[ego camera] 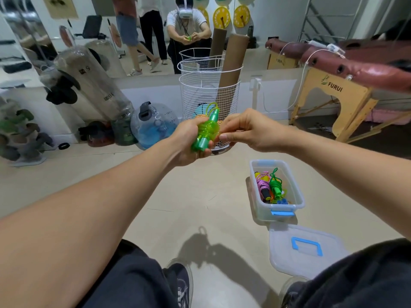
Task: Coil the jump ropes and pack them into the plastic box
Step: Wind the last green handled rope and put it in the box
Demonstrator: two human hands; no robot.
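A green jump rope (205,130), wound in coils around its translucent green handles, is held up at chest height. My left hand (189,142) grips the bundle from the left, fingers curled round the handles. My right hand (242,130) pinches the rope's coils on the right side with thumb and fingertips. A small loop of rope sticks up above the top handle. On the floor to the lower right stands the clear plastic box (298,197) with blue latches; inside lie a pink coiled rope (262,182) and a green coiled rope (275,184).
The box's clear lid (304,252) with a blue handle lies on the floor near my right knee. A white wire basket (210,94) holding cardboard tubes stands straight ahead. Water bottles (153,124) sit to the left, a folded massage table (333,94) to the right, a mirror behind.
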